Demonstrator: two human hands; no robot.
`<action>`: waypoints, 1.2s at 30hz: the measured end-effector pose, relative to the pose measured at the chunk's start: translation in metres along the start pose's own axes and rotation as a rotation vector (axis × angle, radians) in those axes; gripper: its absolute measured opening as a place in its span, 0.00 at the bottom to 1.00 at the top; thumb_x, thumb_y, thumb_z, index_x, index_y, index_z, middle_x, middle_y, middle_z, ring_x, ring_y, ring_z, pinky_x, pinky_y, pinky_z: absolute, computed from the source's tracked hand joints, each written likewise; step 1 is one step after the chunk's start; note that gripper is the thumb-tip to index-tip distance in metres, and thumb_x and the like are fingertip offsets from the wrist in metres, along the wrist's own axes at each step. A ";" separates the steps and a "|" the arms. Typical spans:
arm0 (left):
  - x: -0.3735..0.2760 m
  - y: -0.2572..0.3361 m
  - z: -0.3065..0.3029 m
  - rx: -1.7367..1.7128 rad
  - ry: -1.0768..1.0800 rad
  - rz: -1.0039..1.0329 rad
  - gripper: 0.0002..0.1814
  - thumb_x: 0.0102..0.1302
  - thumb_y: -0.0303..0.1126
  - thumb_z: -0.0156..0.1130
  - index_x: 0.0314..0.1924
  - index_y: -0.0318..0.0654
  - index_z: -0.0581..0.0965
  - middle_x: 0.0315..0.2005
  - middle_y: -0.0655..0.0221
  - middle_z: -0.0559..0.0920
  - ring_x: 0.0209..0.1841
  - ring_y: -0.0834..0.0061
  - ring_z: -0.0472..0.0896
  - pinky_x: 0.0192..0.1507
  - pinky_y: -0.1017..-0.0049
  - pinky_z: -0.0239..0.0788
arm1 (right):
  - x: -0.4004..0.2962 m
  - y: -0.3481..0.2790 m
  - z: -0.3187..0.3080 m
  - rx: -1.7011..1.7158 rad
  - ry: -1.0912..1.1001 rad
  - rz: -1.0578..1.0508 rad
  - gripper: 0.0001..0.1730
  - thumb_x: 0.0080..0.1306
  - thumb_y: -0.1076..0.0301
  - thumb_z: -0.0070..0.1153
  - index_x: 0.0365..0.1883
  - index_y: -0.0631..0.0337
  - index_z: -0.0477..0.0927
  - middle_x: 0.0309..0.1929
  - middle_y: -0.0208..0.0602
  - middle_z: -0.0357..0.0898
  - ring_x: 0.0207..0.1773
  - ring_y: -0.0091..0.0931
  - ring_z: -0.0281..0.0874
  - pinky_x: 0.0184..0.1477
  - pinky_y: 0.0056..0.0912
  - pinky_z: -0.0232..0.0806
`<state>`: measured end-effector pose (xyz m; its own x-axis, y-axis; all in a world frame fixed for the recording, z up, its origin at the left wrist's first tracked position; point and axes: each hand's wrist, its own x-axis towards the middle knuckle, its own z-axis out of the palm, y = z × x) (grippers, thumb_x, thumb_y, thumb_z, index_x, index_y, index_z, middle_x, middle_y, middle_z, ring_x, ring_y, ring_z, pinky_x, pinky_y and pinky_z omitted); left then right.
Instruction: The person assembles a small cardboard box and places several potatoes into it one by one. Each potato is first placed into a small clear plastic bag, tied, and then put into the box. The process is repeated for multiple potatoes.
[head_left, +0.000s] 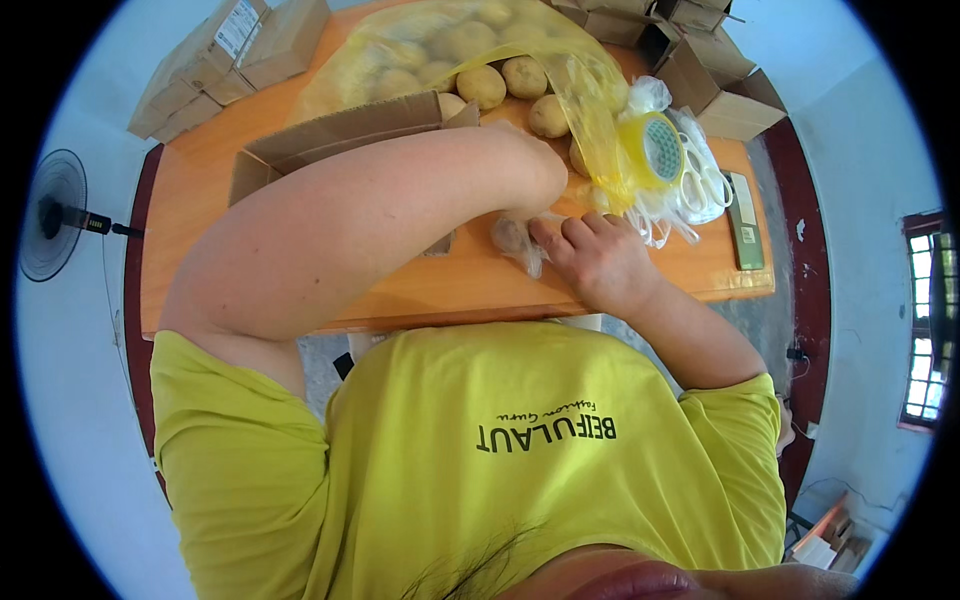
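My left arm reaches across the orange table over an open cardboard box (345, 135). The back of my left hand (536, 165) is bent down beside several potato-like round tubers (481, 87), its fingers hidden. Near the table's front edge, my right hand (596, 255) pinches a clear plastic bag (534, 259) with a small round brownish item (511, 235) inside. Behind both hands lies a large yellow translucent plastic bag (360, 64) holding many more tubers, some spilling from its mouth. A roll of yellow-edged tape (660, 148) stands to the right of the tubers.
White-handled scissors (694, 176) lie on white plastic bags (675, 217) right of the tape. A flat green-and-white object (744, 221) rests at the table's right edge. Closed cardboard boxes (202, 67) stand at the back left, open ones (720, 86) at the back right.
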<state>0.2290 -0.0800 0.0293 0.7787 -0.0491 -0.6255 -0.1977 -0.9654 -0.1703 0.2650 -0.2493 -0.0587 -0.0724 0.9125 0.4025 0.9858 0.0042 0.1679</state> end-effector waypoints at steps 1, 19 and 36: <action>-0.003 0.001 -0.003 -0.013 -0.001 -0.012 0.10 0.59 0.31 0.58 0.37 0.38 0.84 0.35 0.62 0.84 0.41 0.64 0.82 0.42 0.65 0.71 | 0.000 0.000 0.000 0.005 0.000 0.006 0.19 0.52 0.67 0.55 0.45 0.55 0.77 0.24 0.28 0.68 0.24 0.25 0.70 0.24 0.29 0.63; -0.056 -0.031 -0.014 -0.245 0.270 -0.098 0.13 0.58 0.33 0.52 0.35 0.35 0.82 0.34 0.58 0.84 0.39 0.60 0.82 0.42 0.63 0.73 | 0.033 0.042 -0.059 0.263 -0.243 0.091 0.08 0.53 0.68 0.62 0.24 0.59 0.74 0.31 0.33 0.73 0.34 0.35 0.76 0.33 0.38 0.70; -0.051 -0.040 -0.011 -0.179 0.287 -0.087 0.15 0.54 0.32 0.50 0.32 0.37 0.84 0.33 0.58 0.84 0.39 0.61 0.82 0.42 0.62 0.71 | 0.032 0.043 -0.059 0.391 -0.216 0.103 0.07 0.52 0.70 0.63 0.28 0.57 0.78 0.26 0.35 0.73 0.30 0.36 0.75 0.29 0.38 0.68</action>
<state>0.2038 -0.0416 0.0766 0.9287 -0.0101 -0.3707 -0.0353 -0.9975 -0.0614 0.2960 -0.2443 0.0142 0.0212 0.9805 0.1956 0.9724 0.0253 -0.2320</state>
